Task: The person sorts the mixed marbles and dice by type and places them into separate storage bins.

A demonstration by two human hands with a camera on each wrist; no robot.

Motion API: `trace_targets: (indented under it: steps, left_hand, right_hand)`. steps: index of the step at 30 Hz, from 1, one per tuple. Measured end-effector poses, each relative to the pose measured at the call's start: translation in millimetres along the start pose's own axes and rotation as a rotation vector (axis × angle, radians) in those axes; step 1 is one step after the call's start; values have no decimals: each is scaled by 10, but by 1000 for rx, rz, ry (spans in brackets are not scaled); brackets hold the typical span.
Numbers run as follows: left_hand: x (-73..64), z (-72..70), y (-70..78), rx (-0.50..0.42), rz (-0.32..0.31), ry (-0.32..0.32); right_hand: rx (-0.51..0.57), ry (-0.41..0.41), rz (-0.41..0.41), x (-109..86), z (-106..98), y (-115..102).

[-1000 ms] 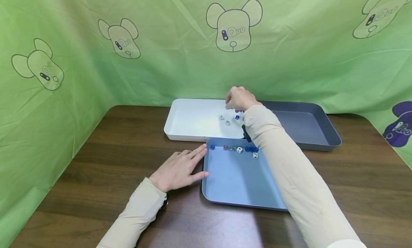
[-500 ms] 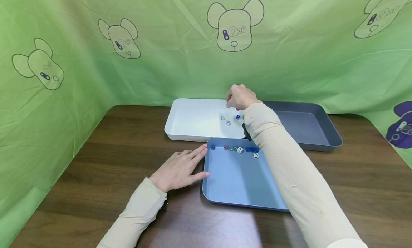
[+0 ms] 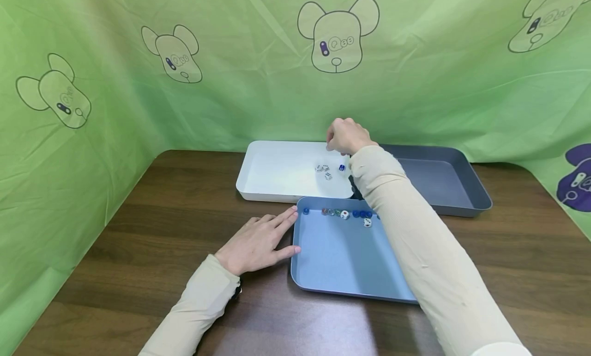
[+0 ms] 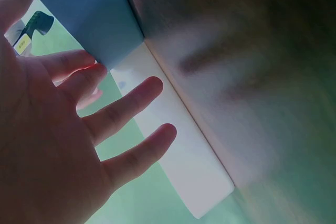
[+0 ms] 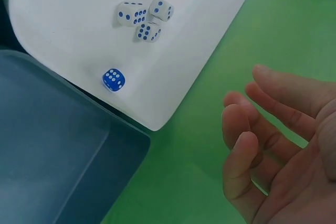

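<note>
My right hand (image 3: 348, 137) is over the back right of the white tray (image 3: 272, 176). In the right wrist view its fingers are loosely bent, with nothing between them. Lying together in that tray are three white dice with blue pips, among them a die (image 5: 131, 13), and a blue die (image 5: 113, 80) sits apart near the corner. My left hand (image 3: 258, 244) lies with fingers spread, fingertips at the left rim of the light blue tray (image 3: 341, 263). Inside this tray are two white dice, one of them a die (image 3: 367, 222), and several small round blue and clear pieces (image 3: 331, 212).
A dark grey tray (image 3: 427, 179) adjoins the white one on the right, partly behind my right forearm. My right sleeve (image 3: 429, 258) covers the light blue tray's right side. A green printed cloth (image 3: 258, 89) hangs behind the wooden table (image 3: 134, 228).
A third white die now lies beside the other two in the white tray. My right hand has risen slightly and moved a little right. My left hand stays put.
</note>
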State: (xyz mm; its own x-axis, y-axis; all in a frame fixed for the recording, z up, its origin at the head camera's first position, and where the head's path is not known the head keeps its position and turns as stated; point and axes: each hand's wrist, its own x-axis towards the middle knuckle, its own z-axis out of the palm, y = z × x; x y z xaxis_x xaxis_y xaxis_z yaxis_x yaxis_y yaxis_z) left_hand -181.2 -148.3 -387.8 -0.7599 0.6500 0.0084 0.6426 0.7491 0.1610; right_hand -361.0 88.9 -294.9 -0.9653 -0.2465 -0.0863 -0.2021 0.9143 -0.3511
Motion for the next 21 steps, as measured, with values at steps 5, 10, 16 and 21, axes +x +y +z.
trace_targets:
  steps: [5, 10, 16, 21]
  left_hand:
    - [0, -7, 3, -1, -4, -3]
    - [2, -10, 6, -1, -3, -6]
    - [5, -3, 5, 0, 0, -7]
    - [1, -3, 4, -1, -1, -8]
  right_hand:
    - [4, -7, 0, 1, -2, 8]
    - [20, -13, -7, -37, -5, 12]
    - [52, -18, -23, -127, 27, 2]
    - [74, -14, -42, -202, 62, 9]
